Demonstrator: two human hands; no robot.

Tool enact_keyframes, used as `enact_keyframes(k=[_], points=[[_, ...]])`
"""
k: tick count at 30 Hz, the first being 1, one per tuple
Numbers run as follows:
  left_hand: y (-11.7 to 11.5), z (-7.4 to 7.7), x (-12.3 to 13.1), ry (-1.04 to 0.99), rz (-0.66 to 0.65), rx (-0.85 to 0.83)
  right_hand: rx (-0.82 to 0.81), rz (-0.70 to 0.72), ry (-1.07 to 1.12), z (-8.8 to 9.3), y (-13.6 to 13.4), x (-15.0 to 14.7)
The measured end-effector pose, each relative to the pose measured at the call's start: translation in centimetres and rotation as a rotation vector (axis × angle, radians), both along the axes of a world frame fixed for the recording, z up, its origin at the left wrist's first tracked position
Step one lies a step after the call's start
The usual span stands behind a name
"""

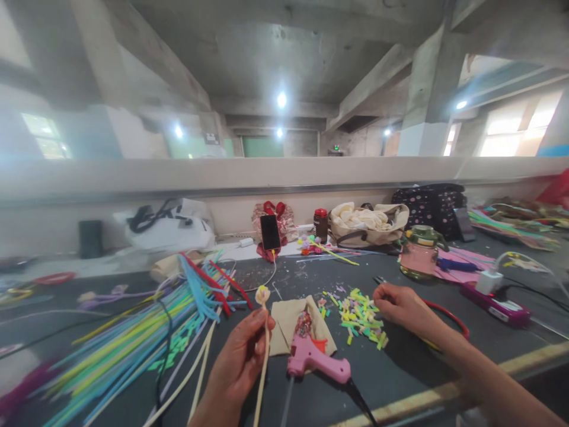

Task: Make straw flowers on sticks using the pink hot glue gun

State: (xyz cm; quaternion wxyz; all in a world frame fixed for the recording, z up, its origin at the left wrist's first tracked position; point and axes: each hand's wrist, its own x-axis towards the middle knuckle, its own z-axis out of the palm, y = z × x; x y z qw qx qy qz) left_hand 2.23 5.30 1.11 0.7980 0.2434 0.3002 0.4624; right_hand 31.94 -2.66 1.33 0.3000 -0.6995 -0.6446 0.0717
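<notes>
My left hand (244,350) is closed around a long cream fuzzy stem (263,379), held upright with a small cream and yellow flower (262,295) at its top. At the right edge of a pile of short cut green and yellow pieces (360,317), my right hand (398,303) has its fingers pinched together; what they hold is hidden. A dark pointed metal tip (379,280) shows just beyond those fingers, and a red curved handle (453,314) behind the wrist. Between my hands a pink glue gun (315,360) lies on a beige cloth pad (282,326).
Bundled coloured fuzzy stems (133,338) spread over the left side. A phone (269,231) stands at the back, its cable trailing forward. A jar with a pink drink (418,255) and a purple power strip (495,303) are at right. The glue gun's cord (362,403) crosses the front edge.
</notes>
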Motion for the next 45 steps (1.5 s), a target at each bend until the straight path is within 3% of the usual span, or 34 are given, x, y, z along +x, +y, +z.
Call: enact_keyframes(k=[9, 17, 22, 29, 38, 45], points=[[-0.1, -0.3, -0.4, -0.057, -0.063, 0.002, -0.016, 0.136, 0.208, 0.5, 5.1, -5.4], [-1.1, -0.8, 0.9, -0.009, -0.120, 0.086, -0.099, 0.290, 0.299, 0.9, 7.0, -7.8], [-1.7, -0.7, 1.5, -0.007, -0.157, 0.090, -0.088, 0.289, 0.347, 0.9, 7.2, -7.0], [-2.1, -0.2, 2.1, -0.015, -0.143, 0.083, -0.110, 0.320, 0.611, 1.5, 6.7, -6.7], [-3.5, 0.7, 1.8, -0.095, -0.040, 0.089, -0.065, 0.456, 0.895, 2.9, 4.5, -11.6], [-3.8, 0.8, 0.4, -0.039, 0.034, 0.076, 0.025, 0.504, 0.910, 2.6, 4.4, -15.6]])
